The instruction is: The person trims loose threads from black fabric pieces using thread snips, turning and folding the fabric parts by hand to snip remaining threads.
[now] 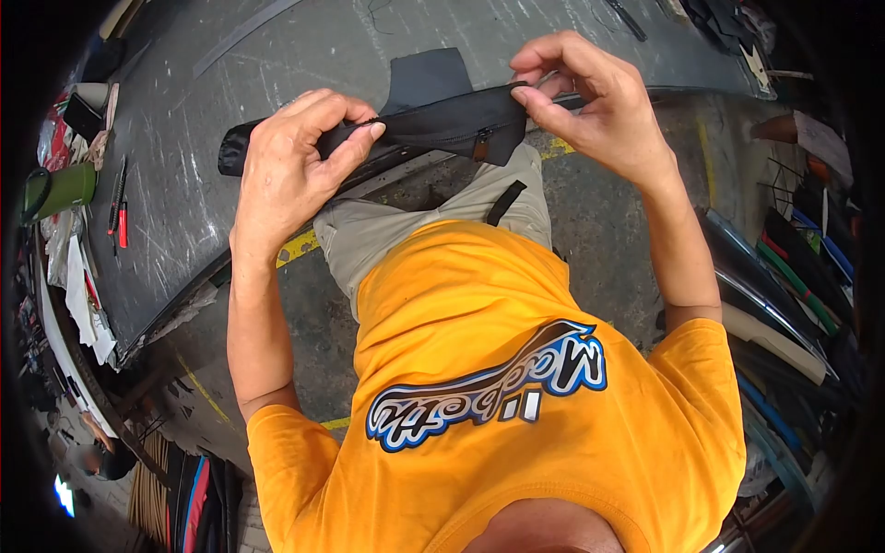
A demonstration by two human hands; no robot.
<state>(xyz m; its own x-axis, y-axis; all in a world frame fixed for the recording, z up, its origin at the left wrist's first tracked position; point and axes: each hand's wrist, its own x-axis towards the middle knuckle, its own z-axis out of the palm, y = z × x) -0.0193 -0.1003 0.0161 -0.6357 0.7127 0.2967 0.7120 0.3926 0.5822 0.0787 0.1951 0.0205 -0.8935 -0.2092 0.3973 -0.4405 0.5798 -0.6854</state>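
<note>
The black piece looked like matt woven cloth, though its left end was slicker and crinkled with a bit of shine. The grey panel was flat, smooth and matt. Tabletop was dull dark grey, scuffed and scratched all over. Orange shirt was soft matt cloth, pale trousers matt fabric too. The floor looked rough and mottled, kinda like worn concrete.

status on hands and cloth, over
Left hand pinching black cloth. Right hand pinching it too, zipper between them. Nothing visibly in the way.
</note>
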